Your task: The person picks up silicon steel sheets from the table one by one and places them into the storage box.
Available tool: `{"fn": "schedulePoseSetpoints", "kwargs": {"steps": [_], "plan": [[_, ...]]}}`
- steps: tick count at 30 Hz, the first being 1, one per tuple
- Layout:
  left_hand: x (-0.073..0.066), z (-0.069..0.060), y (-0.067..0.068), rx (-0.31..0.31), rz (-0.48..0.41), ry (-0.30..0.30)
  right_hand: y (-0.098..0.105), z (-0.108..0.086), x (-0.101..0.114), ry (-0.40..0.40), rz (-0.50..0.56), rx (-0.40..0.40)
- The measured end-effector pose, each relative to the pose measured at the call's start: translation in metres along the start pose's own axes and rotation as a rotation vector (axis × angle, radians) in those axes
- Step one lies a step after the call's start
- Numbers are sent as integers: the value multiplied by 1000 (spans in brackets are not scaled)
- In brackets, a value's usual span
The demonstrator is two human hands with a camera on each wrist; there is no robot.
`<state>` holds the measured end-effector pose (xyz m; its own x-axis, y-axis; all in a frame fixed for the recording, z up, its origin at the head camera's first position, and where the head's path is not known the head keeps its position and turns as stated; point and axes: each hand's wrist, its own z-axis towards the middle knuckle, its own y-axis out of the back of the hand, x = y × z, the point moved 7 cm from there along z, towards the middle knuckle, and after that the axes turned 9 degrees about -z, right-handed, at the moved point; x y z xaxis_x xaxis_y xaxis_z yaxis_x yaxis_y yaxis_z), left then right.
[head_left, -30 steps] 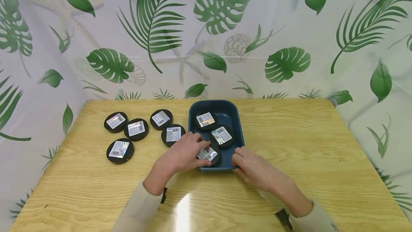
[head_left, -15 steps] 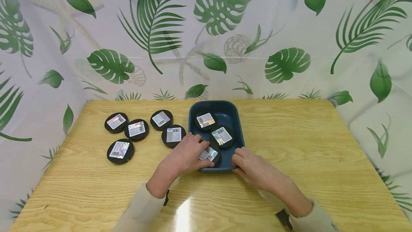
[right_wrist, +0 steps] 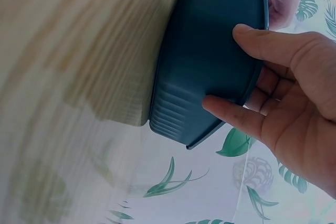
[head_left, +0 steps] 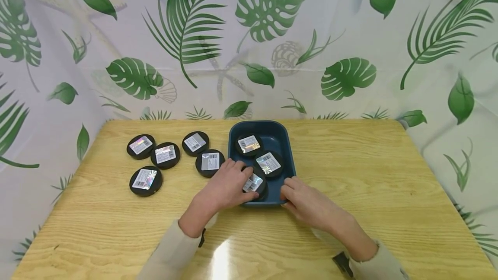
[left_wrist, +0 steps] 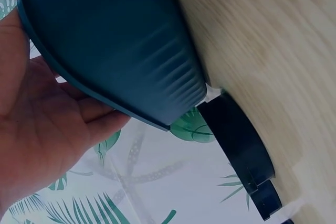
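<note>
The blue tray (head_left: 275, 142) held three black discs (head_left: 268, 164): one disc (head_left: 255, 183) gripped by the left hand (head_left: 228, 185), two just beyond that hand; the right hand (head_left: 308, 198) grasped the tray's rim, thumb outside

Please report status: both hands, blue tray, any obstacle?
Left hand holding nearest disc inside tray. Right hand gripping tray's near right corner. Two other discs farther back; no obstruction visible.
</note>
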<state>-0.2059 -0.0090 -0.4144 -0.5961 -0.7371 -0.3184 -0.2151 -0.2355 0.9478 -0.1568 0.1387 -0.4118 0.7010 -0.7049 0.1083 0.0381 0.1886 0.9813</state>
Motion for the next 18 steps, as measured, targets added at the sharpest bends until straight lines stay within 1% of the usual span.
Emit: {"fn": "schedulePoseSetpoints", "kwargs": {"steps": [10,14,18], "plan": [[2,0,0,-11,-15,-29,1,1,0,7,-10,-19],[1,0,1,-8,-18,-27,1,0,1,8,-9,-16],[0,-1,1,-9,-12,-33,1,0,1,17,-9,-32]]}}
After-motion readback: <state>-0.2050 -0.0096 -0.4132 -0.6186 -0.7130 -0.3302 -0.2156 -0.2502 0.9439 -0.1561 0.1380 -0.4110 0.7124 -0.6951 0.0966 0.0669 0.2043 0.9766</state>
